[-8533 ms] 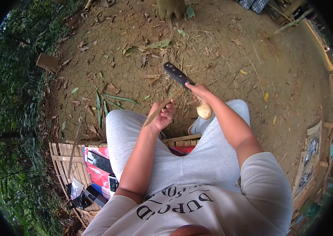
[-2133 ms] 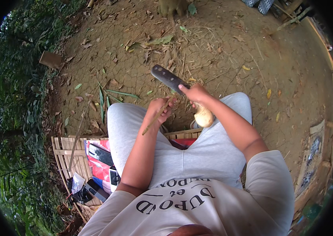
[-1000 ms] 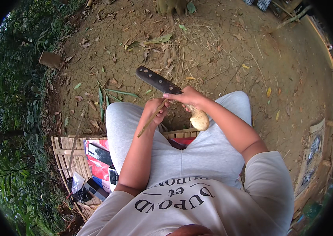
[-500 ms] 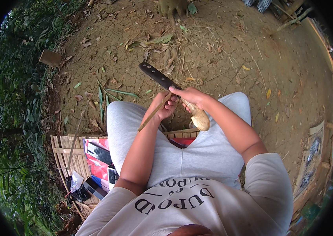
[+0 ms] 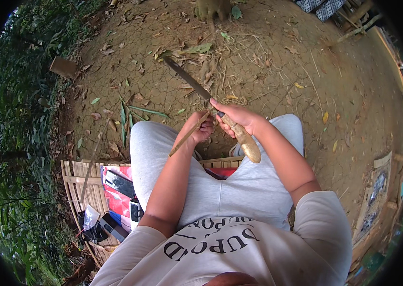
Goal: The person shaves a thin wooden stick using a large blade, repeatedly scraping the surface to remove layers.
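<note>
My right hand [image 5: 239,117] is closed around the upper part of a machete's pale wooden handle [image 5: 247,146], its thumb by the base of the blade. The dark blade [image 5: 185,76] slants away to the far left, turned nearly edge-on. In my left hand [image 5: 202,127] is a thin brown wooden strip [image 5: 188,137], gripped in closed fingers. One end of the strip points back over my left wrist; its other end meets the machete close to the handle. Both hands are held close together above the gap between my knees.
I sit on a bamboo-slat bench [image 5: 78,181]. At my left lie a phone [image 5: 119,183] on a red cloth, a dark box-like object [image 5: 114,227] and a black plastic bag [image 5: 95,233]. Cracked earth with leaves spreads ahead, a tree base [image 5: 212,9] beyond. Foliage borders the left.
The machete has rolled in my right hand, so its blade shows narrow instead of its holed flat side. Its tip has shifted farther away, and my right hand slightly rightward. The left hand stays almost still.
</note>
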`<state>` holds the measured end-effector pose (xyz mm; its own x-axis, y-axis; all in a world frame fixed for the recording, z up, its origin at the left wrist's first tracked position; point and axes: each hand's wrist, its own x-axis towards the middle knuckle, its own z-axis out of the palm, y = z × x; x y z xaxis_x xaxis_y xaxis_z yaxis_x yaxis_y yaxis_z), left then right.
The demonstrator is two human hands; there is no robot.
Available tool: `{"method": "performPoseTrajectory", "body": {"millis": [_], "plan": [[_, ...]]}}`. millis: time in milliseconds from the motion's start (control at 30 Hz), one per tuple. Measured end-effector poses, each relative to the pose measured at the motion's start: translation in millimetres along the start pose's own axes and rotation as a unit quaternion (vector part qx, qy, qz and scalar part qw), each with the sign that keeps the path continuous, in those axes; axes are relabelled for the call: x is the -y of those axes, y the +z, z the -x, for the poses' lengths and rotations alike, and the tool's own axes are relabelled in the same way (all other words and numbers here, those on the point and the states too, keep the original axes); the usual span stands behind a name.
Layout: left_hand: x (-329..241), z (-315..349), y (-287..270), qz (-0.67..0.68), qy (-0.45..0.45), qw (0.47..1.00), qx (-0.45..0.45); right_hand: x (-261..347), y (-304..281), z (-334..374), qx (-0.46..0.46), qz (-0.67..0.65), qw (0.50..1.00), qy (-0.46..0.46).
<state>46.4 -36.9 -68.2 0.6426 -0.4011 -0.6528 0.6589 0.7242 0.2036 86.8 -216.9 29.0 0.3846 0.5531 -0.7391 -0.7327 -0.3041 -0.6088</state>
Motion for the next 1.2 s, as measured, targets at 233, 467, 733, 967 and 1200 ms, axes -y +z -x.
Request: {"method": "performPoseTrajectory", "body": {"millis": [233,467,733,967,1200], "plan": [[2,5,5,0.021,0.001,1.0,-0.01,-6,-33,-10,-0.141,-0.082,0.986,-0.015],[4,5,10,0.027,0.002,1.0,-0.007,-17,-95,-27,-0.254,-0.153,0.95,-0.102],[3,3,8,0.021,0.017,1.0,-0.007,-19,-94,-21,-0.29,-0.12,0.946,-0.078],[9,5,13,0.0,0.035,0.999,-0.042,-20,-43,-29,-0.19,0.108,0.973,-0.071],[14,0,11,-0.007,0.094,0.995,-0.032,-22,-21,-37,-0.187,0.163,0.967,-0.059]]}}
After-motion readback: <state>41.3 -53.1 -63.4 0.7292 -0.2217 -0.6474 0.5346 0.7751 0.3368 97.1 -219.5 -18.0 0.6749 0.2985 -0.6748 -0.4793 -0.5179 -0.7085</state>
